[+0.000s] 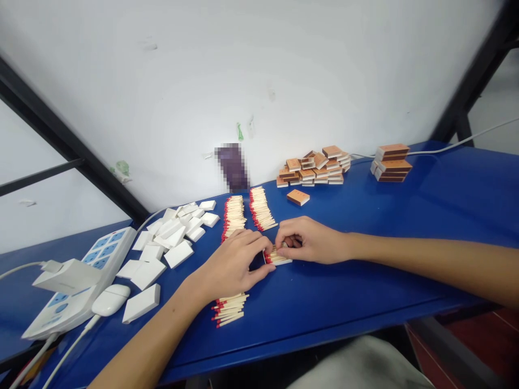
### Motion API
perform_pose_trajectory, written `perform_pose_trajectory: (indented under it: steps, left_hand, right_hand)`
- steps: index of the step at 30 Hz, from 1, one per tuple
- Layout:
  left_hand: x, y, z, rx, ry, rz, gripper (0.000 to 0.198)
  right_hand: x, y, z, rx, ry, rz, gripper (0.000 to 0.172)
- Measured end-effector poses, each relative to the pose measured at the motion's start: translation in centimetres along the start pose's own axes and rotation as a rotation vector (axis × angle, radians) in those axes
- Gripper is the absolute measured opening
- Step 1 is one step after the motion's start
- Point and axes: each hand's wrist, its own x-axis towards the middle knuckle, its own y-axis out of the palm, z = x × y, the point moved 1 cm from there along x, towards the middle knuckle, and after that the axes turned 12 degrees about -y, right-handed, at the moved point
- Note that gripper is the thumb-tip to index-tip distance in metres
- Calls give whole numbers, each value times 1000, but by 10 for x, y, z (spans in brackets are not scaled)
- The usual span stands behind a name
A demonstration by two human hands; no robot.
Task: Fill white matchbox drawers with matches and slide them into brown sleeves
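In the head view, a small white matchbox tray (284,262) with red-tipped matches (272,256) in it lies on the blue table. My left hand (239,262) holds the tray's left end between thumb and fingers. At its right end, my right hand (310,240) is closed, fingertips curled down at the matches; whatever they pinch is hidden. Beyond my left hand lie two rows of loose matches, a left row (234,213) and a right row (261,208). More matches (230,310) lie partly covered beneath my left wrist.
White empty-looking trays (174,235) are heaped at left, beside a power strip (103,254) with a charger and a white mouse-shaped item (111,300). Orange matchboxes (316,170) are piled at the wall. One matchbox (298,196) lies apart; a stack (391,162) stands right.
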Motion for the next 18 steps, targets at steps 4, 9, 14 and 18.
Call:
perform_pose_trajectory:
  steps: [4,9,14,18]
  left_hand:
    - [0,-1,-1,15,33,8,9]
    - [-2,-1,1,3,36,1,15]
    - [-2,1,3,5,5,-17,21]
    - [-1,0,2,19,20,-3,16]
  right_hand:
    - [0,2,-2,4,39,-28,12]
    - [-1,5,-2,-28,43,-50,12]
    - [-3,-9,-7,-399,-80,-80,17]
    - [-5,-31,-27,-806,-54,-91,25]
